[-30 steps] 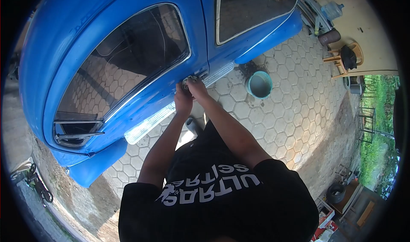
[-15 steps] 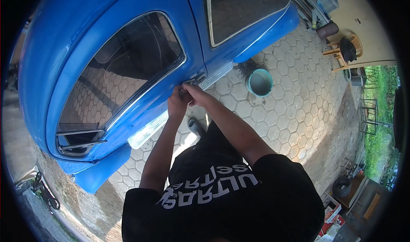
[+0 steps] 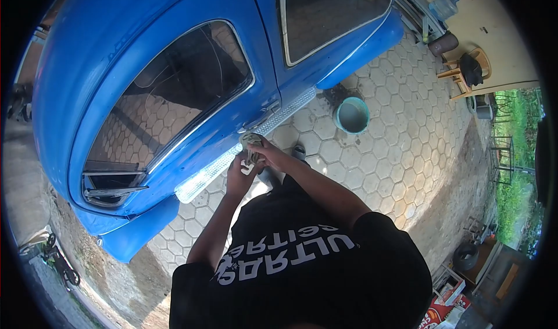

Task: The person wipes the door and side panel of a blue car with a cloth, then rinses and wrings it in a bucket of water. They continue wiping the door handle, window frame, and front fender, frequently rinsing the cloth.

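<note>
A crumpled greyish cloth (image 3: 251,139) is bunched up between my two hands, just in front of the blue car (image 3: 192,131). My right hand (image 3: 270,156) has its fingers wrapped over the cloth from the right. From below, my left hand (image 3: 238,178) pinches the lower part of the cloth, its fingertips partly hidden. Just beyond the cloth, the chrome door handle (image 3: 268,109) sits on the car door, with a gap between it and my hands. Under the door runs the light, dotted running board (image 3: 209,175).
A teal bucket (image 3: 351,115) of cloudy water stands on the hexagonal paving (image 3: 383,155), right of my hands. Farther off are a wooden chair (image 3: 465,73) with a dark item on it and a water jug (image 3: 444,6). Boxes (image 3: 447,308) lie at lower right.
Both hands have drawn back from the door handle toward my body, bringing the cloth with them. The handle and more of the cloth now show. A foot has come into view beside my hands.
</note>
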